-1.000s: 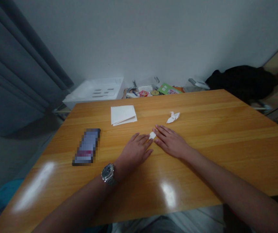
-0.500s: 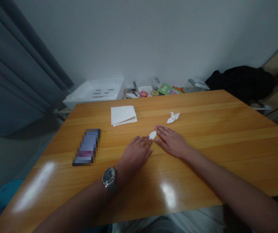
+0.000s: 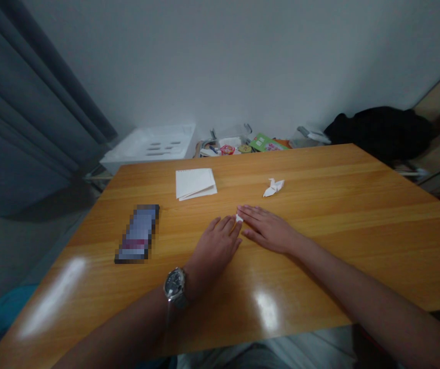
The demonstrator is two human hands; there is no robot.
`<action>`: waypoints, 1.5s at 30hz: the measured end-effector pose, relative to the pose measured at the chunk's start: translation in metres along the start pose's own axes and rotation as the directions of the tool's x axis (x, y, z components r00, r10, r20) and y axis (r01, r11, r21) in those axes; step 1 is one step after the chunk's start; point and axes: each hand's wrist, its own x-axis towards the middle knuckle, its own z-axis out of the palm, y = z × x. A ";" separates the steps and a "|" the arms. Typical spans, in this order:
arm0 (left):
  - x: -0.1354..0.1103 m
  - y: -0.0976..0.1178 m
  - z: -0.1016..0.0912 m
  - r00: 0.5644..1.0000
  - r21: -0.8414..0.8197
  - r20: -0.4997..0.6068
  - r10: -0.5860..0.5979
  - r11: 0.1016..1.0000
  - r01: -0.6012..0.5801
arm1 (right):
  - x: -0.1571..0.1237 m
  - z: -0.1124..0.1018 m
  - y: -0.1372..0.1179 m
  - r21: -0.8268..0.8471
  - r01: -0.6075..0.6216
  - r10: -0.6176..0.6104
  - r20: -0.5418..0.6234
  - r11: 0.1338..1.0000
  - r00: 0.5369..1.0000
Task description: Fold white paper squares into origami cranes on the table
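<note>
My left hand, with a metal watch on its wrist, lies flat on the wooden table, fingers stretched toward a small folded white paper. My right hand lies flat beside it, fingers pressing over the same paper, so only a white corner shows between the two hands. A finished white paper crane sits a little farther back on the right. A stack of white paper sheets lies at the back left.
A dark phone lies on the table's left side. Behind the table are a white plastic tray, small packets and clutter, and a black garment. A grey curtain hangs at left.
My right hand has slid left over the small folded paper, covering most of it. My left hand has stayed almost in place.
</note>
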 end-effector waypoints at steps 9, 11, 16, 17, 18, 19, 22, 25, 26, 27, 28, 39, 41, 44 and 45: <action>0.001 0.005 -0.007 1.000 -0.054 -0.023 -0.006 0.999 0.004 | 0.001 -0.002 -0.002 -0.039 -0.004 0.004 0.001 0.999 1.000; 0.001 0.004 -0.007 1.000 -0.060 -0.027 -0.007 0.998 0.005 | 0.001 -0.002 -0.003 -0.040 -0.005 0.005 -0.003 0.999 1.000; 0.003 0.003 -0.006 0.999 -0.058 -0.039 -0.029 0.998 0.026 | 0.002 0.000 -0.001 -0.013 -0.012 0.012 0.002 1.000 1.000; 0.003 0.003 -0.006 0.998 -0.059 -0.043 -0.038 0.998 0.036 | 0.002 0.000 0.000 -0.003 -0.015 0.015 0.009 1.000 1.000; 0.002 0.003 -0.006 0.998 -0.061 -0.046 -0.049 0.997 0.046 | 0.001 0.000 0.001 0.010 -0.017 0.017 0.015 1.000 1.000; 0.002 0.003 -0.006 0.997 -0.062 -0.047 -0.057 0.997 0.054 | 0.001 0.000 0.003 0.028 -0.017 0.016 0.018 0.999 1.000; 0.001 0.004 -0.007 0.997 -0.063 -0.038 -0.071 0.996 0.068 | -0.001 -0.004 0.006 0.092 -0.002 0.001 0.011 0.996 1.000; 0.000 0.005 -0.008 0.996 -0.058 -0.030 -0.079 0.995 0.077 | -0.002 -0.009 0.010 0.116 0.016 -0.018 0.014 0.993 1.000; 0.001 0.005 -0.008 0.996 -0.058 -0.027 -0.082 0.995 0.080 | -0.003 -0.010 0.011 0.114 0.021 -0.023 0.022 0.993 0.999; 0.001 0.005 -0.009 0.996 -0.059 -0.024 -0.083 0.995 0.081 | -0.003 -0.010 0.012 0.111 0.022 -0.026 0.031 0.994 0.999; 0.001 0.005 -0.009 0.996 -0.062 -0.021 -0.085 0.995 0.083 | -0.004 -0.010 0.013 0.110 0.021 -0.026 0.039 0.994 0.999; -0.002 0.000 -0.005 0.997 -0.141 -0.033 -0.076 0.987 0.070 | -0.007 -0.011 0.014 0.132 0.002 -0.006 0.036 0.991 0.999; -0.002 0.000 -0.004 0.996 -0.148 -0.036 -0.079 0.986 0.073 | -0.007 -0.012 0.015 0.147 -0.005 0.003 0.018 0.989 1.000; -0.002 -0.001 -0.004 0.996 -0.156 -0.036 -0.079 0.985 0.072 | -0.008 -0.011 0.013 0.135 -0.006 0.006 0.002 0.991 1.000; -0.002 -0.001 -0.004 0.996 -0.159 -0.034 -0.077 0.985 0.071 | -0.008 -0.011 0.013 0.125 -0.008 0.008 0.001 0.992 1.000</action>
